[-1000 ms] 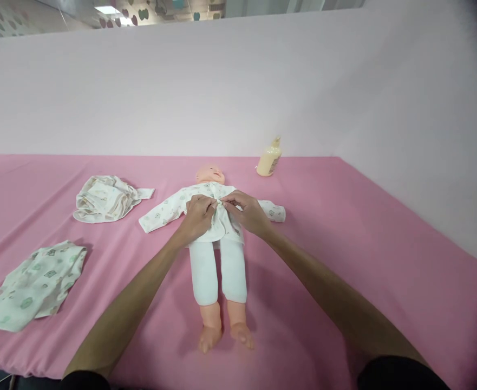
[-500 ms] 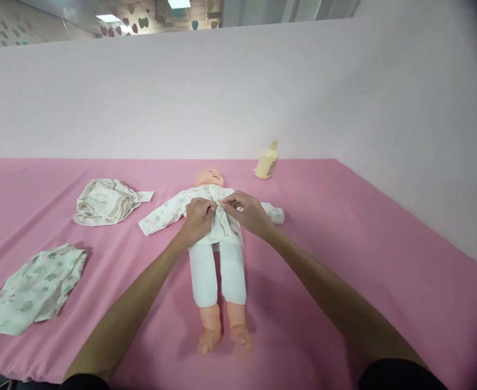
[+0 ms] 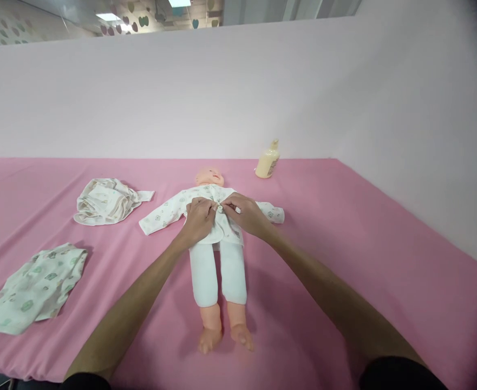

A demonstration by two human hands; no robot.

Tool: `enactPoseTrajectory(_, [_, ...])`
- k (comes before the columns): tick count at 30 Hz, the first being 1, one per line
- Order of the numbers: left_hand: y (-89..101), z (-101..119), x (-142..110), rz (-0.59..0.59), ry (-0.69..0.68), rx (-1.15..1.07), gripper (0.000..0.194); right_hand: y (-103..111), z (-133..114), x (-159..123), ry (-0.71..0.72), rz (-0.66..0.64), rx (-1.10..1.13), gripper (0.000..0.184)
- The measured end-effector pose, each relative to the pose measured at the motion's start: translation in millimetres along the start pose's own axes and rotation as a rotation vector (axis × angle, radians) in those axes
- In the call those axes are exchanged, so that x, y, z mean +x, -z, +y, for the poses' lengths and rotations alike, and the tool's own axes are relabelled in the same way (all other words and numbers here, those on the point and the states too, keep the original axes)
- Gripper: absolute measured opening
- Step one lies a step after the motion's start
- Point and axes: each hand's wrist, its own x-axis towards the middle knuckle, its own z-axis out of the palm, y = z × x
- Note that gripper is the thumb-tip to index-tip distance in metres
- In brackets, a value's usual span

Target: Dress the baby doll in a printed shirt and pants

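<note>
A baby doll (image 3: 209, 176) lies on its back, feet toward me, in white leggings (image 3: 204, 275) and a white printed long-sleeved baby shirt (image 3: 171, 210). Over its chest, my left hand (image 3: 200, 218) and my right hand (image 3: 247, 215) meet fingertip to fingertip. Both pinch a small white bunched bit, which looks like the shirt tie (image 3: 220, 209), at the middle of the shirt front. Its exact shape is partly hidden by my fingers. Below it the front panels hang over the tops of the legs.
A crumpled printed cloth garment (image 3: 106, 201) lies left of the doll, and a folded printed cloth (image 3: 35, 287) is nearer me. A pale yellow pump bottle (image 3: 267, 162) stands at the back, before the white wall (image 3: 173, 97). Pink sheeting (image 3: 323, 271) covers the table.
My right fingers have shifted slightly, and a little more of the white bunched tie shows between my hands. The doll and the other things stay in place.
</note>
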Motion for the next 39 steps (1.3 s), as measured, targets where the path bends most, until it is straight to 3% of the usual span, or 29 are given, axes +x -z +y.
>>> enactPoseTrajectory(5, [0.4,2,0,0.022,0.026,-0.021,0.026,8,-7,-1,-0.013,0.016,0.065,0.007])
enactPoseTrajectory(10, [1.3,5,-1,0.054,0.069,-0.038,0.024,4,-10,-3,-0.05,-0.019,-0.067,0.007])
enactPoseTrajectory(18, [-1.8,7,-1,0.081,0.106,0.039,0.027,-12,-10,-7,0.205,-0.008,-0.548,0.022])
enactPoseTrajectory(22, [0.5,7,-1,0.102,0.148,0.073,0.027,-10,-16,-10,0.198,-0.013,-0.548,0.022])
enactPoseTrajectory(27, [29.6,23,-13,-0.068,0.076,0.225,0.018,2,-32,-24,0.124,0.028,-0.355,0.013])
enactPoseTrajectory(30, [45.3,39,-29,-0.262,-0.066,0.367,0.021,7,-40,-37,0.107,-0.115,-0.352,0.013])
enactPoseTrajectory(33, [43.6,46,-45,-0.378,-0.129,0.576,0.027,4,-45,-47,0.112,-0.217,-0.46,0.011])
enactPoseTrajectory(39, [20.0,40,-62,-0.281,-0.197,0.888,0.019,-8,-56,-56,0.216,-0.246,-0.751,0.009])
